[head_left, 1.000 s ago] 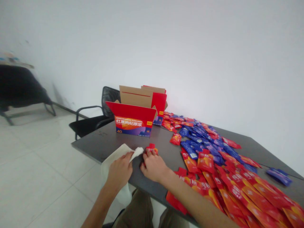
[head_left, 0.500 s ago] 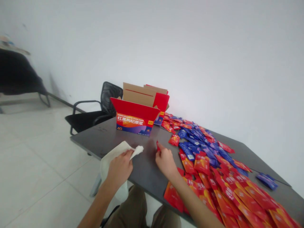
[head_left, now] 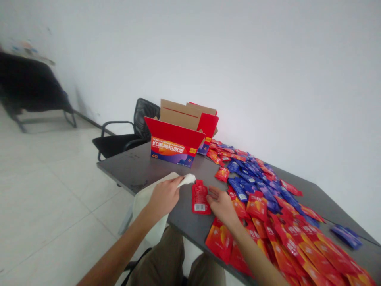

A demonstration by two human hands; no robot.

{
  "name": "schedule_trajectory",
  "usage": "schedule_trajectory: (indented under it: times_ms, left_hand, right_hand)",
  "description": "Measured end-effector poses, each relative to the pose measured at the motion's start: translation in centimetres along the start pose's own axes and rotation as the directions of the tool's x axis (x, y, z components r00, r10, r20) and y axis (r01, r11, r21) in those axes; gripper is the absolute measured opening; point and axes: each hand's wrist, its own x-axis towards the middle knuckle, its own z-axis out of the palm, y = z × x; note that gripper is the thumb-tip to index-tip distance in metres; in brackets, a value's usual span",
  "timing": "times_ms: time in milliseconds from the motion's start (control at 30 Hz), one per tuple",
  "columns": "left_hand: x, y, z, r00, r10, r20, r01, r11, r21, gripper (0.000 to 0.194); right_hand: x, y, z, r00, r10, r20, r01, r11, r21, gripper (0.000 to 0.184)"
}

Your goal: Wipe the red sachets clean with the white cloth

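While the table (head_left: 125,169) is carrying everything in front of you, the front box (head_left: 172,153) is standing well back from your edge, with the rear box (head_left: 206,147) behind it, presumably leaving room for your forearms. Its flaps are leaning apart, likely keeping its mouth uncovered. To your right, the pile is spreading lengthwise: red pouches (head_left: 300,238) are overlapping close to you, probably because slanting them saves space, and blue pouches (head_left: 247,171) are lying farther off in a looser heap, with more red ones beyond. Your cloth (head_left: 149,206) is draping over the table's edge, since you are holding it by one part only. Your left hand (head_left: 164,194) is clamping that part, and a twisted end is poking out past the fingers toward the middle. Your right hand (head_left: 222,203) is curving loosely, fingers slightly parted, at the right side of the single pouch (head_left: 201,200); whether they are touching it you cannot tell. That pouch is lying flat between your hands, spout pointing away and barcode facing up, apparently set apart so it isn't mixing with the pile.
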Motion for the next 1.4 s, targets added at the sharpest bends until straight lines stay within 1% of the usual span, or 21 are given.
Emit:
schedule_trajectory:
  times_ms: [67, 133, 200, 267, 300, 367, 400, 467, 533, 600, 733, 800, 867, 933, 1000, 1033, 1100, 1200, 1267, 1333, 1400]
  left_hand:
    - [1.4, 0.5, -0.2, 0.999, 0.046, -0.027, -0.046, 0.999, -0.009, 0.04]
    - [2.6, 1.1, 0.0, 0.989, 0.148, 0.022, -0.148, 0.989, -0.021, 0.039]
    - [3.2, 1.8, 0.6, 0.955, 0.278, 0.107, -0.275, 0.96, -0.047, 0.039]
    - [3.2, 2.4, 1.6, 0.909, 0.377, 0.177, -0.37, 0.926, -0.075, 0.038]
    - [2.9, 2.7, 2.1, 0.891, 0.41, 0.193, -0.401, 0.912, -0.085, 0.039]
    - [2.0, 3.1, 2.9, 0.859, 0.472, 0.196, -0.461, 0.881, -0.103, 0.041]
    - [1.5, 3.3, 3.1, 0.843, 0.503, 0.191, -0.49, 0.865, -0.111, 0.043]
    - [0.4, 3.5, 3.4, 0.81, 0.558, 0.179, -0.544, 0.83, -0.125, 0.046]
    - [-0.2, 3.7, 3.4, 0.777, 0.602, 0.185, -0.583, 0.799, -0.147, 0.044]
    - [-0.1, 3.6, 3.4, 0.768, 0.609, 0.197, -0.587, 0.793, -0.164, 0.043]
    - [2.3, 2.8, 3.8, 0.828, 0.512, 0.23, -0.491, 0.859, -0.146, 0.048]
    - [3.2, 2.5, 4.0, 0.832, 0.491, 0.259, -0.476, 0.871, -0.122, 0.048]
    - [2.8, 2.6, 4.1, 0.809, 0.517, 0.28, -0.513, 0.853, -0.092, 0.048]
    - [1.4, 2.8, 4.0, 0.771, 0.571, 0.283, -0.574, 0.815, -0.078, 0.052]
    - [0.1, 3.2, 3.8, 0.729, 0.624, 0.281, -0.621, 0.776, -0.111, 0.054]
    - [-0.1, 3.3, 3.7, 0.723, 0.633, 0.276, -0.623, 0.77, -0.134, 0.053]
    - [0.5, 3.3, 3.5, 0.746, 0.611, 0.264, -0.589, 0.791, -0.168, 0.05]
    - [2.7, 2.9, 3.5, 0.803, 0.528, 0.275, -0.505, 0.849, -0.156, 0.046]
    - [3.4, 2.8, 3.8, 0.829, 0.478, 0.291, -0.471, 0.877, -0.097, 0.045]
    - [2.7, 3.1, 4.1, 0.815, 0.499, 0.294, -0.509, 0.86, -0.047, 0.045]
    - [1.3, 3.5, 4.3, 0.766, 0.58, 0.279, -0.593, 0.804, -0.044, 0.048]
  right_hand:
    - [-0.2, -0.7, -0.9, 0.999, -0.035, -0.009, 0.033, 0.989, -0.144, 0.055]
    - [-0.2, -1.2, -1.6, 0.987, -0.138, 0.083, 0.149, 0.978, -0.149, 0.059]
    - [0.2, -1.2, -2.2, 0.934, -0.252, 0.252, 0.268, 0.963, -0.029, 0.059]
    - [0.9, -0.8, -2.6, 0.865, -0.302, 0.401, 0.297, 0.952, 0.078, 0.055]
    - [1.3, -0.4, -2.8, 0.839, -0.311, 0.446, 0.295, 0.949, 0.108, 0.055]
    - [2.0, 0.5, -3.0, 0.807, -0.335, 0.486, 0.308, 0.941, 0.136, 0.065]
    - [2.3, 0.9, -3.0, 0.802, -0.349, 0.486, 0.32, 0.936, 0.143, 0.072]
    - [2.7, 1.8, -2.9, 0.802, -0.364, 0.474, 0.335, 0.931, 0.147, 0.086]
    - [2.8, 2.3, -2.6, 0.803, -0.372, 0.465, 0.342, 0.927, 0.151, 0.094]
    - [2.8, 2.6, -2.4, 0.796, -0.384, 0.468, 0.354, 0.922, 0.155, 0.097]
    - [2.7, 2.5, -2.5, 0.793, -0.353, 0.497, 0.317, 0.935, 0.158, 0.089]
    - [2.8, 2.5, -2.6, 0.796, -0.352, 0.493, 0.304, 0.936, 0.177, 0.089]
    - [2.9, 2.6, -2.6, 0.787, -0.366, 0.497, 0.314, 0.931, 0.188, 0.091]
    - [3.2, 2.8, -2.5, 0.773, -0.385, 0.505, 0.342, 0.922, 0.18, 0.095]
    - [3.4, 3.1, -2.3, 0.755, -0.415, 0.508, 0.384, 0.907, 0.171, 0.099]
    - [3.4, 3.2, -2.2, 0.747, -0.431, 0.506, 0.401, 0.9, 0.173, 0.1]
    - [3.4, 3.4, -2.2, 0.744, -0.44, 0.503, 0.401, 0.896, 0.19, 0.096]
    - [3.1, 3.4, -2.3, 0.784, -0.392, 0.481, 0.335, 0.92, 0.204, 0.092]
    - [3.0, 3.1, -2.4, 0.799, -0.367, 0.476, 0.31, 0.93, 0.197, 0.094]
    - [3.0, 2.9, -2.5, 0.781, -0.397, 0.483, 0.341, 0.918, 0.203, 0.094]
    - [3.1, 2.7, -2.6, 0.736, -0.475, 0.482, 0.413, 0.879, 0.237, 0.091]
